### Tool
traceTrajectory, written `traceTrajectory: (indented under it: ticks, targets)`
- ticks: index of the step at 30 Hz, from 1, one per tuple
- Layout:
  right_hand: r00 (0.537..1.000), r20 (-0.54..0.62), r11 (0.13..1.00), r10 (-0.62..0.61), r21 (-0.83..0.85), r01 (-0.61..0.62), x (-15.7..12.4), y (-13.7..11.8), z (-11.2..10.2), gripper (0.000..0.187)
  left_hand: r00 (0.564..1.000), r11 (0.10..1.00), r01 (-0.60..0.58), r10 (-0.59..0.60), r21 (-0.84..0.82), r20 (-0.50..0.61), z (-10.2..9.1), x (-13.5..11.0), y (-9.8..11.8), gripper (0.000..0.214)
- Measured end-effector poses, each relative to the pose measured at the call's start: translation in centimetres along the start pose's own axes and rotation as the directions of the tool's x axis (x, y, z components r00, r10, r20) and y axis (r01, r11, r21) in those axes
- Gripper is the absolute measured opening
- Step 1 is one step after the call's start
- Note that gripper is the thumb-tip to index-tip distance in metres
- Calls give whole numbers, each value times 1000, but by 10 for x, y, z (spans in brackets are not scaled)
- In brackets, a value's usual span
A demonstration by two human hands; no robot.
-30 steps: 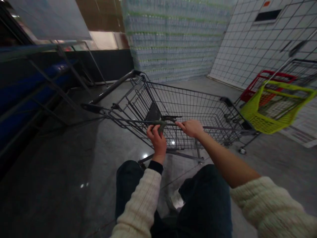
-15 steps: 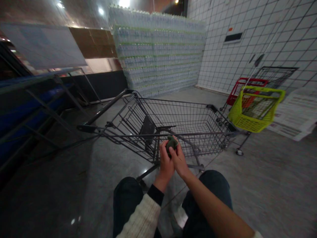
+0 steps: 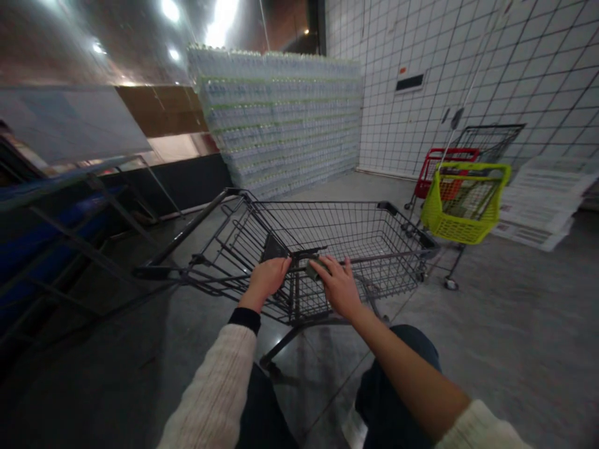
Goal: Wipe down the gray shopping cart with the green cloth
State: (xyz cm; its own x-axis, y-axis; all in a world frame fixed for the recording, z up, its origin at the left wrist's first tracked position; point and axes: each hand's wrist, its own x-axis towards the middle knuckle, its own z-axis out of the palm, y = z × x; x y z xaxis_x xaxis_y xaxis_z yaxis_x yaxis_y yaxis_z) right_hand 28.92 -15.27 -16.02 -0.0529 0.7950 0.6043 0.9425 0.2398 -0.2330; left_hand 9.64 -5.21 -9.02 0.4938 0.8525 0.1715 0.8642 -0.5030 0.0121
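Observation:
A grey wire shopping cart (image 3: pixel 369 234) stands in front of me, its push handle off to the left. My left hand (image 3: pixel 270 277) is closed at the cart's near top rail, beside the fold-down seat part; the fingertips are partly hidden. A little to the right, my right hand (image 3: pixel 340 284) presses a small dark green cloth (image 3: pixel 316 269) onto the same rail. Its thumb and some fingers lie over the cloth, and other fingers stick out above the rail.
Wrapped water bottles (image 3: pixel 285 118) are stacked high at the back. On the right are a yellow-green basket (image 3: pixel 461 227), a red basket cart (image 3: pixel 425 178) and white stacked packs (image 3: pixel 538 202). A metal-framed table (image 3: pixel 70 171) stands on the left.
My hands have come apart from around the balled cloth. The left has moved left to the rail, and the right has brought the cloth onto it. The view has tilted up slightly.

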Motion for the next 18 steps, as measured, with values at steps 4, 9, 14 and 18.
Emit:
traceTrajectory:
  ticks: [4, 9, 14, 18]
  targets:
    - [964, -133, 969, 230, -54, -239, -30, 64, -14, 53, 983, 988, -76, 51, 135, 178, 1, -6, 0, 62]
    - [979, -124, 986, 162, -24, -166, -11, 21, 5, 57, 974, 971, -128, 84, 203, 211, 0, -1, 4, 54]
    - [998, -33, 999, -47, 6, 48, 25, -49, 29, 60, 949, 959, -234, 190, 157, 253, -4, 6, -5, 33]
    - [992, -25, 990, -125, -71, 123, 3, 2, 14, 62, 937, 961, -245, 201, 128, 285, -1, 15, -16, 23]
